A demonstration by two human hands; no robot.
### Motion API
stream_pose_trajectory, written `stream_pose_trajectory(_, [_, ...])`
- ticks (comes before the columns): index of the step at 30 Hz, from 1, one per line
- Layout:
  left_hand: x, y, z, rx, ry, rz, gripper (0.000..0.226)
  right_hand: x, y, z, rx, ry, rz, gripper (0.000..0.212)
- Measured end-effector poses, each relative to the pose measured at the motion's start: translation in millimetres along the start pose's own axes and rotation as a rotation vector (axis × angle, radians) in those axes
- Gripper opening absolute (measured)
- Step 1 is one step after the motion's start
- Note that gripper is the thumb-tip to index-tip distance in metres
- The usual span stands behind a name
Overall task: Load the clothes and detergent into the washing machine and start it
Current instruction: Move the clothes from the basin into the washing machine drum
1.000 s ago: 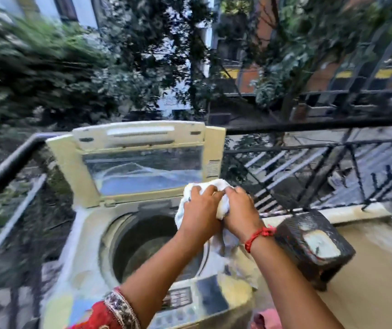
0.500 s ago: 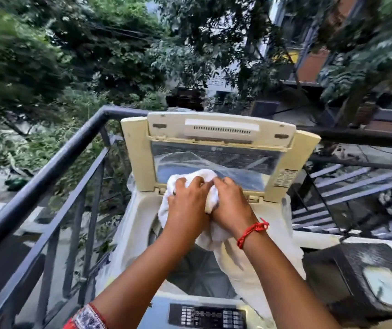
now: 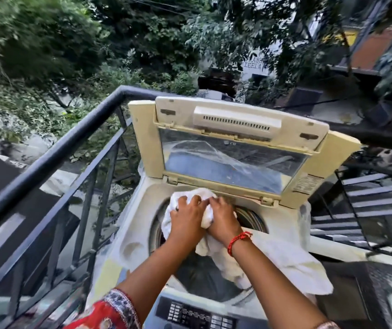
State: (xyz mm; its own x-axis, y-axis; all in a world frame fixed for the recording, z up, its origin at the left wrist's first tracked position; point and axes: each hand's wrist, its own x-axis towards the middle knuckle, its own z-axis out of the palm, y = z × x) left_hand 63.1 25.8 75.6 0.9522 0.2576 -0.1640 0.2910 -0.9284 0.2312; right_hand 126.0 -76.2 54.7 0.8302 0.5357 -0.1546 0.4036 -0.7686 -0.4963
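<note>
A cream top-loading washing machine point(image 3: 142, 205) stands on a balcony with its lid point(image 3: 237, 148) raised upright. Over the round drum opening point(image 3: 252, 219), my left hand point(image 3: 186, 216) and my right hand point(image 3: 222, 217) both grip a bunched white cloth point(image 3: 294, 264). The upper part of the cloth is balled between my hands above the drum. Its loose end trails over the machine's right front rim. The dark control panel point(image 3: 197, 314) lies at the near edge, under my forearms. No detergent is in view.
A dark metal railing point(image 3: 54, 150) runs along the left, close beside the machine, and more railing bars point(image 3: 366, 193) stand to the right. A dark stool point(image 3: 375, 288) sits at the lower right. Trees and buildings lie beyond the balcony.
Both hands have lowered with the white cloth from in front of the lid down to the drum opening. The view has shifted left and closer, so the machine now sits mid-frame.
</note>
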Motion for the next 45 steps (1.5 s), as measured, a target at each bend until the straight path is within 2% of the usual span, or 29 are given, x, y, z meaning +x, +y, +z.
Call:
stream_pose_trajectory(5, [-1, -19, 67, 0.122, -0.377, 0.032, 0.091, -8, 46, 56, -0.115, -0.336, -0.008, 0.079])
stream_pose_trajectory(7, [-3, -20, 77, 0.132, -0.448, 0.043, 0.093, -11, 58, 67, -0.146, -0.394, -0.014, 0.087])
stream_pose_trajectory(9, [-3, -17, 82, 0.123, -0.465, 0.05, 0.089, -11, 60, 72, -0.19, -0.401, -0.029, 0.085])
stream_pose_trajectory(13, [3, -12, 85, 0.142, -0.453, 0.087, 0.076, -12, 72, 68, -0.253, -0.263, 0.043, 0.051])
stream_pose_trajectory(15, [7, -8, 83, 0.133, -0.437, 0.111, 0.073, -14, 81, 63, -0.286, -0.3, 0.069, 0.057])
stream_pose_trajectory(17, [8, -3, 79, 0.128, -0.407, 0.136, 0.074, -16, 88, 58, -0.309, -0.272, 0.059, 0.063])
stream_pose_trajectory(21, [7, 4, 79, 0.12, -0.361, 0.168, 0.082, -16, 85, 53, -0.293, -0.232, 0.062, 0.063])
stream_pose_trajectory(25, [4, 8, 74, 0.111, -0.339, 0.218, 0.084, -22, 76, 47, -0.293, -0.206, 0.071, 0.075])
stream_pose_trajectory(29, [1, 19, 71, 0.118, -0.313, 0.296, 0.083, -40, 75, 42, -0.248, -0.107, 0.134, 0.068])
stream_pose_trajectory(36, [-22, 80, 79, 0.109, -0.354, 0.594, 0.074, -127, 99, 25, -0.119, 0.108, 0.412, 0.071])
stream_pose_trajectory(40, [-55, 136, 95, 0.155, -0.365, 0.798, 0.075, -203, 119, 18, -0.064, 0.22, 0.607, 0.083])
stream_pose_trajectory(45, [-120, 219, 101, 0.138, -0.351, 0.992, 0.065, -292, 141, 1, -0.011, 0.413, 0.79, 0.08])
